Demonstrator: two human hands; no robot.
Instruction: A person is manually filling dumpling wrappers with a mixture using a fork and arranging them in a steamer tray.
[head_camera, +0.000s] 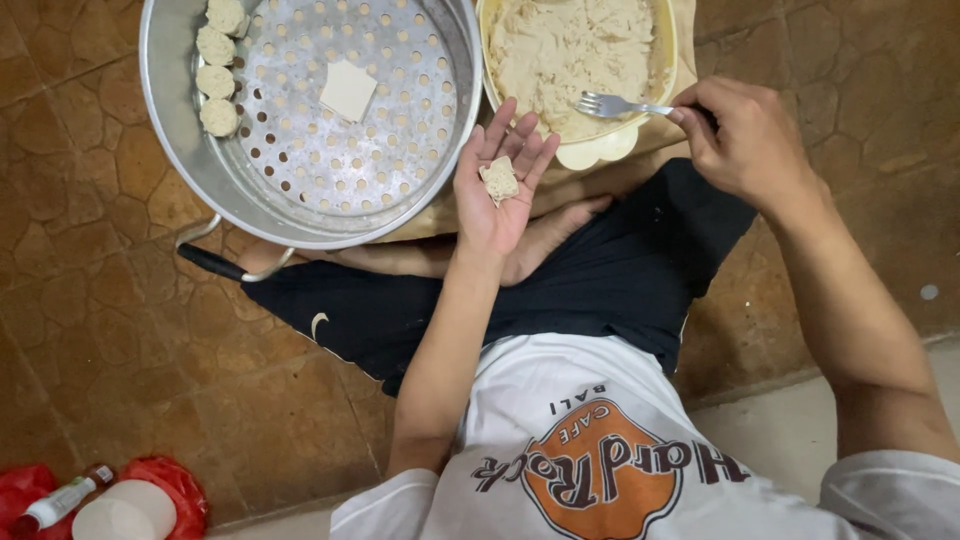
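From the head view, the left hand (497, 195) lies palm up over the lap, forearm running back toward the body, its fingers (520, 140) loosely spread and slightly curled, gripping nothing. A small dumpling wrapper with filling (499, 180) rests in the palm just below the finger bases, folded unevenly, its long axis running along the hand toward the fingertips. The right hand (745, 140) reaches in from the right, knuckles up, fingers pressed together and pinching the handle of a metal fork (615, 105). The fork lies nearly level, tines pointing left, away from those fingers, over the pale minced filling in a yellow bowl (665, 60). Beyond the left fingertips and to their left stands a perforated aluminium steamer pot (180, 140) on the tiled floor (90, 300), with four shaped dumplings (215, 80) lined along its far-left wall and a square wrapper (348, 90) lying flat on the holes.
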